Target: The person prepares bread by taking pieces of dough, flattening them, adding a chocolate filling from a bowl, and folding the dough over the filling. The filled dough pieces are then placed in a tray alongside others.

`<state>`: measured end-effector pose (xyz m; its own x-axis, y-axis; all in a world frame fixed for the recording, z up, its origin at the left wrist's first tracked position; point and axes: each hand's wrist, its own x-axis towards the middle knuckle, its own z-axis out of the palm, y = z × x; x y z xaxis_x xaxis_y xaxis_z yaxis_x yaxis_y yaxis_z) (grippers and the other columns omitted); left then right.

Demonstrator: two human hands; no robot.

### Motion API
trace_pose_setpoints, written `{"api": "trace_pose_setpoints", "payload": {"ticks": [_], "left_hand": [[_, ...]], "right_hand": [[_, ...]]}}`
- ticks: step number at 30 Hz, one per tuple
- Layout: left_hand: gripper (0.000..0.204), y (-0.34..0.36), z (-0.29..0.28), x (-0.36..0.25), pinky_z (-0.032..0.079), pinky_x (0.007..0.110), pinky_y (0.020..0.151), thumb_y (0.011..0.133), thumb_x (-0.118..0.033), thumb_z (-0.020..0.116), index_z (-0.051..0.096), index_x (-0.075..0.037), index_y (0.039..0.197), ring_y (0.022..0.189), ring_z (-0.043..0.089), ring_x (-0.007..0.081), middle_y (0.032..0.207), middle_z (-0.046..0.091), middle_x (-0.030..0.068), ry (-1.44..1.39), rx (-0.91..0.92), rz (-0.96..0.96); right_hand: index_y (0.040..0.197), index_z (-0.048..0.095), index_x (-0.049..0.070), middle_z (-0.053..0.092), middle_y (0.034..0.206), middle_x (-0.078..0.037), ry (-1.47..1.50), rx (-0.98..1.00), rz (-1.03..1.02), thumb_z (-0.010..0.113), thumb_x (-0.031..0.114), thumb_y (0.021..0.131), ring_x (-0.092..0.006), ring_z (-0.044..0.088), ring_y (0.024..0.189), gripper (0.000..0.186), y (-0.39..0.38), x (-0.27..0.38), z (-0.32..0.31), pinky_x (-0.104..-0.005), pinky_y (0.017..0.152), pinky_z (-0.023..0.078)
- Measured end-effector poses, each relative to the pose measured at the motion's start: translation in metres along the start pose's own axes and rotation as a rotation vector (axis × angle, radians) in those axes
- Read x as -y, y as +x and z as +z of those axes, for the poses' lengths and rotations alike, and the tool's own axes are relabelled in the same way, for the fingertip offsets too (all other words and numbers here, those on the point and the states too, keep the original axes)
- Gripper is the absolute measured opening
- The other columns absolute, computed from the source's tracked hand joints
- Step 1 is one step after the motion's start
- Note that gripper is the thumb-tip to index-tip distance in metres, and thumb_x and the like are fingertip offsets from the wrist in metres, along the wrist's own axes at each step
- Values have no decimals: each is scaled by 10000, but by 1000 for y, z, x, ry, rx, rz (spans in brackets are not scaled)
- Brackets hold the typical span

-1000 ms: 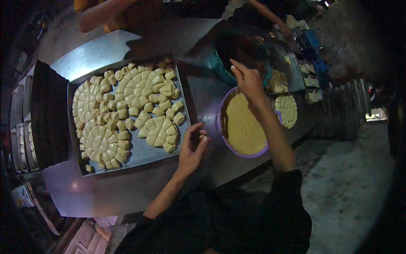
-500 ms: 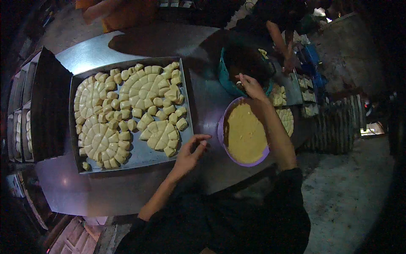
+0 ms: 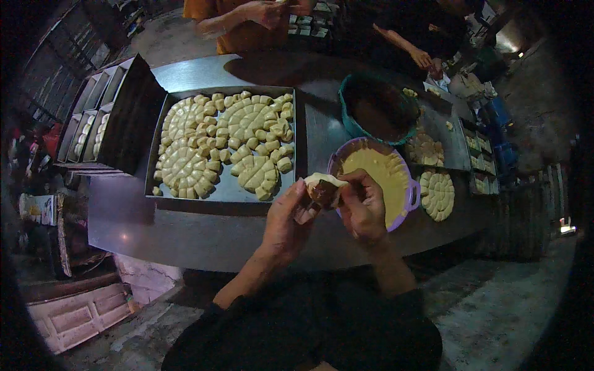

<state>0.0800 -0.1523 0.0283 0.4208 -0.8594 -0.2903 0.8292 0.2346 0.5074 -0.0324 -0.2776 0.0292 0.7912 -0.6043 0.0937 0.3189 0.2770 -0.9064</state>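
My left hand point(image 3: 288, 219) and my right hand point(image 3: 365, 207) are closed around a piece of pale dough point(image 3: 334, 182) with a dark brown filling on it, held up before the purple bowl point(image 3: 412, 195) of yellow mixture. To the left of them lies a metal tray point(image 3: 226, 190) of dough balls, many clustered into segmented rounds. Behind the bowl is a teal tub point(image 3: 346, 117) with dark brown contents. A segmented dough round point(image 3: 437, 195) lies right of the bowl.
The steel table point(image 3: 142, 229) curves across the view. Stacked compartment trays point(image 3: 105, 123) stand at its left end, smaller trays point(image 3: 482, 161) at the right. Across the table are a person in orange point(image 3: 241, 34) and a co-worker's arm point(image 3: 405, 43) beside dark clothing.
My right hand has come back from the teal tub and met my left hand, which rose from beside the tray. Both now grip filled dough. The view has shifted.
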Motion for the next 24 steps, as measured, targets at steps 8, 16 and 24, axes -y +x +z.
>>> {"api": "trace_pose_setpoints", "payload": {"ticks": [8,16,24], "left_hand": [[466,-42,36,43,440,329,1028,894,-82,677,538,30,1324,1230,506,180,1319,512,87,250,56,292],[305,-74,36,65,470,294,937,969,-190,612,647,-4,1208,1111,576,157,1236,596,95,501,-88,397],[264,-111,24,61,513,228,752,956,-185,631,710,54,1037,831,641,88,934,728,76,676,-205,376]], "right_hand": [[1231,607,52,578,1259,-159,-1030,241,-485,727,-21,804,-265,610,1117,450,-44,56,-21,-369,913,530],[1052,658,31,645,1144,-125,-828,365,-713,763,-31,737,-290,645,1033,338,-69,49,-20,-359,873,541],[1073,684,57,669,1065,-119,-825,645,-640,715,0,780,-273,651,896,300,-82,60,0,-359,745,533]]}}
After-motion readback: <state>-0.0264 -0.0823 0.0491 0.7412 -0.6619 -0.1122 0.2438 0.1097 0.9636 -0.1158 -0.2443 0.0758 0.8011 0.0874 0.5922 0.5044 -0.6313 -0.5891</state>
